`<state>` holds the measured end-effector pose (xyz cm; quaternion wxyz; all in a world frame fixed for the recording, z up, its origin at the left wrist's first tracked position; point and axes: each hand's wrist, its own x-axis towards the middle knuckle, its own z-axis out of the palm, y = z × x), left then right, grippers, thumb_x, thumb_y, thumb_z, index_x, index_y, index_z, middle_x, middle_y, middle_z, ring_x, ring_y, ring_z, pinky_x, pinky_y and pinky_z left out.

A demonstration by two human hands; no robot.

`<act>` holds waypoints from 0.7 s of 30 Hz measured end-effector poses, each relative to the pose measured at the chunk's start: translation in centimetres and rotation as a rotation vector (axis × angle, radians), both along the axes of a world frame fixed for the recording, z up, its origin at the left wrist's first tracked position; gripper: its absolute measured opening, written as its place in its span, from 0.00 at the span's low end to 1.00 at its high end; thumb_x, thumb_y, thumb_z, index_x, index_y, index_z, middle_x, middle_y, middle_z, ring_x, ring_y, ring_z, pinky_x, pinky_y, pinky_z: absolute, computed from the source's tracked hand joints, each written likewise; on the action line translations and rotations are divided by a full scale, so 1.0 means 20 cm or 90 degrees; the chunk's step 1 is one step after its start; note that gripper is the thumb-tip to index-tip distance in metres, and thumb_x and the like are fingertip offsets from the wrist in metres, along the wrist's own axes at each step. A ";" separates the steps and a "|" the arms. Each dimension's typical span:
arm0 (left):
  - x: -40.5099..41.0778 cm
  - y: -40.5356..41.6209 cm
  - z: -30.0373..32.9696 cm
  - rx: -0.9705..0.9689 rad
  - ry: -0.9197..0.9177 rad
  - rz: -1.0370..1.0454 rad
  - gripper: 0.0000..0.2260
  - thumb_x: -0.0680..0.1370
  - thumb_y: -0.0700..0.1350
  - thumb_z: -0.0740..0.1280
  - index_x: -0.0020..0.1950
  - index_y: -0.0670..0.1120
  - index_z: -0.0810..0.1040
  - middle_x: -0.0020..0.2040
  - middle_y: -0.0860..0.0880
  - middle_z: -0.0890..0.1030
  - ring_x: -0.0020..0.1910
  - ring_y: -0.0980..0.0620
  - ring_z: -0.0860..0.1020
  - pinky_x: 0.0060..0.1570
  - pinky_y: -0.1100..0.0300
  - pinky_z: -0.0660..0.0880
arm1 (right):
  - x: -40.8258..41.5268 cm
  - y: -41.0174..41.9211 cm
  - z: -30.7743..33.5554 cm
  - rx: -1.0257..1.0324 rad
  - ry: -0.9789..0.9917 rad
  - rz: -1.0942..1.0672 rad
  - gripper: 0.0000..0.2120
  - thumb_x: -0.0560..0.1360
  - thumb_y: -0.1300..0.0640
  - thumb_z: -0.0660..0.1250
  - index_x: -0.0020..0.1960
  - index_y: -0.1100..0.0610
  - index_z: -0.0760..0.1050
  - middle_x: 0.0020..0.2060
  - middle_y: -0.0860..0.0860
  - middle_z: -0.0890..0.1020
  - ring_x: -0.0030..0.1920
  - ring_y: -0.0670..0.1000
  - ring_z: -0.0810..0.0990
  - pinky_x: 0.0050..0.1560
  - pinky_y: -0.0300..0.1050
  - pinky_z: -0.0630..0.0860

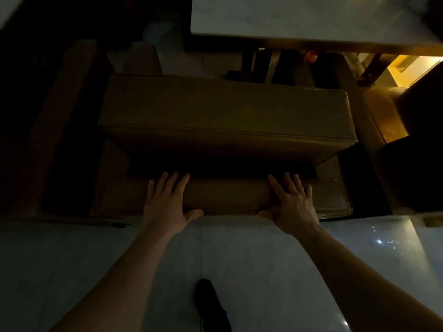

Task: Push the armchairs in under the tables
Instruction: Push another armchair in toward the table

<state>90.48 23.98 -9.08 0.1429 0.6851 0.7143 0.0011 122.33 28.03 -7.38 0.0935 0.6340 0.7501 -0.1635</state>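
Observation:
A brown leather armchair [225,121] stands below me, seen from above in dim light, its thick seat cushion facing the table. My left hand [167,200] and my right hand [291,202] both lie over the top of its backrest [227,196], fingers spread over the front, thumbs hooked on the near side. The pale-topped table [299,17] with a wooden edge is at the upper right, just beyond the cushion's front edge. The table's dark legs show under its edge.
Another brown armchair [55,130] stands close on the left, and a dark one [412,168] on the right. Glossy pale floor tiles [119,259] lie behind the chair. My dark shoe [211,305] is at the bottom centre. Warm light glows at the upper right.

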 end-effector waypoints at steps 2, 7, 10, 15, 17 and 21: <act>0.02 -0.02 0.01 -0.012 0.023 -0.001 0.46 0.72 0.74 0.59 0.80 0.55 0.43 0.81 0.48 0.48 0.79 0.45 0.41 0.76 0.41 0.43 | 0.00 -0.01 0.02 -0.008 -0.007 -0.001 0.51 0.73 0.29 0.64 0.81 0.44 0.35 0.81 0.57 0.40 0.80 0.61 0.35 0.78 0.67 0.43; 0.07 -0.13 0.09 -0.072 0.002 0.011 0.46 0.73 0.72 0.59 0.80 0.53 0.38 0.81 0.46 0.38 0.78 0.45 0.35 0.77 0.44 0.43 | -0.01 -0.16 0.08 -0.037 0.015 -0.012 0.48 0.75 0.31 0.64 0.81 0.45 0.37 0.81 0.55 0.37 0.80 0.60 0.36 0.79 0.65 0.48; 0.10 -0.19 0.20 -0.122 0.006 -0.005 0.44 0.74 0.70 0.60 0.80 0.54 0.42 0.81 0.46 0.42 0.79 0.45 0.41 0.77 0.46 0.45 | 0.03 -0.25 0.16 -0.078 0.006 -0.014 0.45 0.75 0.31 0.63 0.82 0.46 0.44 0.82 0.54 0.44 0.81 0.60 0.43 0.79 0.62 0.53; 0.21 -0.27 0.53 -0.112 -0.002 -0.043 0.41 0.75 0.70 0.61 0.80 0.55 0.49 0.81 0.49 0.51 0.79 0.46 0.50 0.76 0.47 0.49 | 0.06 -0.36 0.40 -0.057 0.021 -0.022 0.43 0.75 0.29 0.62 0.81 0.46 0.52 0.81 0.54 0.57 0.80 0.59 0.54 0.77 0.62 0.56; 0.27 -0.32 0.68 -0.100 0.002 -0.060 0.40 0.74 0.71 0.61 0.80 0.56 0.51 0.80 0.50 0.54 0.78 0.47 0.54 0.76 0.48 0.53 | 0.09 -0.41 0.52 -0.049 0.025 -0.015 0.42 0.75 0.31 0.64 0.81 0.44 0.51 0.81 0.54 0.57 0.80 0.58 0.53 0.78 0.63 0.54; 0.39 -0.48 0.95 -0.077 0.014 -0.077 0.41 0.72 0.73 0.59 0.79 0.57 0.52 0.80 0.52 0.56 0.77 0.48 0.56 0.75 0.48 0.56 | 0.16 -0.55 0.79 -0.052 0.053 -0.036 0.42 0.75 0.35 0.67 0.81 0.43 0.49 0.81 0.54 0.54 0.81 0.58 0.49 0.78 0.65 0.49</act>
